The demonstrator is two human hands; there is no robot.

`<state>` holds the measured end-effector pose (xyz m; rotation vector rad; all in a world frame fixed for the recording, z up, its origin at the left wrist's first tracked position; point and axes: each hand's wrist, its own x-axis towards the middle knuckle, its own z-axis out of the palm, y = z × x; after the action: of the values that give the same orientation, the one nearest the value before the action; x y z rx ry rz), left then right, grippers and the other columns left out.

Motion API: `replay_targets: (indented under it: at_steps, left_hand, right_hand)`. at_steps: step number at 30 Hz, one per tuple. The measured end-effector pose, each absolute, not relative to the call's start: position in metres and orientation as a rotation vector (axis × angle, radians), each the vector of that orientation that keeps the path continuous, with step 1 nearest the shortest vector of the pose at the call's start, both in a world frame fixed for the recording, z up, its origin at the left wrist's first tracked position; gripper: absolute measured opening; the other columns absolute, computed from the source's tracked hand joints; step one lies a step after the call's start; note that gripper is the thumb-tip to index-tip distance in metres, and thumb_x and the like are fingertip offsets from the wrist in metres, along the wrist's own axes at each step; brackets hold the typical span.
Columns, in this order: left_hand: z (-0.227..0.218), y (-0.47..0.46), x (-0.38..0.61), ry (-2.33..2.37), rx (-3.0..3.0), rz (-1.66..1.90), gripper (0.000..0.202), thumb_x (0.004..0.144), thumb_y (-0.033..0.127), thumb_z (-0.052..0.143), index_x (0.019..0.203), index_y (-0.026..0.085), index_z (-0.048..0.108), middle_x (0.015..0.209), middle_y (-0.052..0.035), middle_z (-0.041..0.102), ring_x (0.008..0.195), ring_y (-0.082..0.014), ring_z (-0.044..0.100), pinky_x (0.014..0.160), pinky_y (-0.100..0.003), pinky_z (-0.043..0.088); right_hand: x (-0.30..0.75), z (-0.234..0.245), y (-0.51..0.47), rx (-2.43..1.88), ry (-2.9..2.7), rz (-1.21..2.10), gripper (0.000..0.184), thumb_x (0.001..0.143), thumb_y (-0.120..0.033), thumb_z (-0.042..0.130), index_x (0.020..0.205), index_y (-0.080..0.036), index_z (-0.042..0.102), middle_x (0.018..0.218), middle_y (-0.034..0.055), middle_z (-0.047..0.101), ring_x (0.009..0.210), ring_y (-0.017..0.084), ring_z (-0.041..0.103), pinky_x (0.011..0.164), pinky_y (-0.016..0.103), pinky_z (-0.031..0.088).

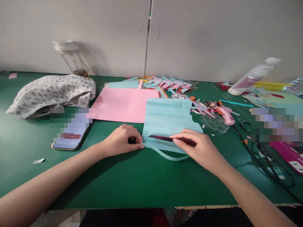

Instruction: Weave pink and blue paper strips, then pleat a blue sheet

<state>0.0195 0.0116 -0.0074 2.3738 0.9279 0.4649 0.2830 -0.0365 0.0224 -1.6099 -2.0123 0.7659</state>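
A light blue sheet of paper point(168, 121) with creases and a wavy right edge lies before me on the table. Along its near edge curls a narrow light blue paper strip point(169, 156). My left hand point(125, 138) pinches the strip's left end at the sheet's lower left corner. In my right hand point(195, 143) is a dark red utility knife point(162, 138), held low over the blue sheet with its blade pointing left. I cannot tell whether the blade touches the paper. A pink sheet point(123, 105) lies partly under the blue one.
To the left are a phone point(72, 134), a patterned cloth point(54, 91) and a clear cup point(72, 58). Paper scraps point(169, 84) lie behind the sheets. At right are a pink glue gun point(226, 115) with its cord, a clear flower-shaped tray point(214, 123) and a bottle point(251, 77).
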Motion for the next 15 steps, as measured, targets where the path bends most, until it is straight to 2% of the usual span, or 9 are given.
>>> replay_targets:
  at_steps: [5,15]
  left_hand:
    - [-0.0066,0.0115,0.0193,0.934,2.370,0.464,0.019,0.079,0.039,0.061,0.074,0.021,0.063,0.069,0.0034,0.062,0.066,-0.0103,0.053,0.068,-0.026,0.040]
    - [-0.0056,0.0115,0.0195,0.935,2.370,0.474,0.017,0.078,0.037,0.062,0.074,0.021,0.064,0.070,0.0030,0.062,0.066,-0.0108,0.053,0.067,-0.026,0.040]
  right_hand:
    - [0.2826,0.0179,-0.0363,-1.601,-2.101,0.799,0.021,0.086,-0.032,0.050,0.090,-0.027,0.069,0.092,0.0021,0.065,0.075,0.016,0.058,0.064,0.030,0.045]
    - [0.2784,0.0142,-0.0386,-1.583,-2.153,0.851,0.023,0.086,-0.034,0.047,0.089,-0.028,0.069,0.089,0.0027,0.065,0.068,0.015,0.057,0.059,0.030,0.044]
